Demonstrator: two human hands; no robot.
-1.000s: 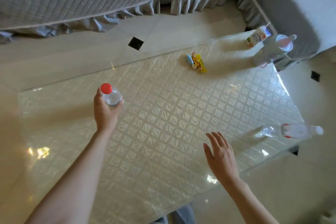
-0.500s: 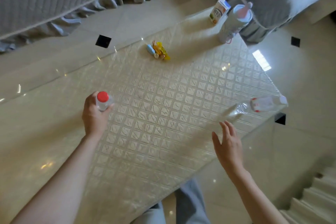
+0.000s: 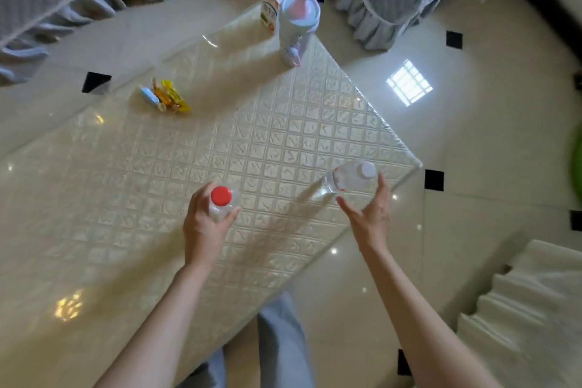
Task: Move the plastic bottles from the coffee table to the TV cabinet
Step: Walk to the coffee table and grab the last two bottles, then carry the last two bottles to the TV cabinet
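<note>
The left hand (image 3: 204, 224) grips a clear red-capped plastic bottle (image 3: 222, 203) above the patterned glass coffee table (image 3: 195, 164); the right hand (image 3: 368, 214), fingers spread, reaches a white-capped clear bottle (image 3: 346, 181) at the table's corner, contact unclear; its label is unreadable.

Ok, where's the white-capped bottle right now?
The white-capped bottle stands near the coffee table's right corner in the head view, just beyond the open right hand, to the right of the red-capped bottle.
</note>
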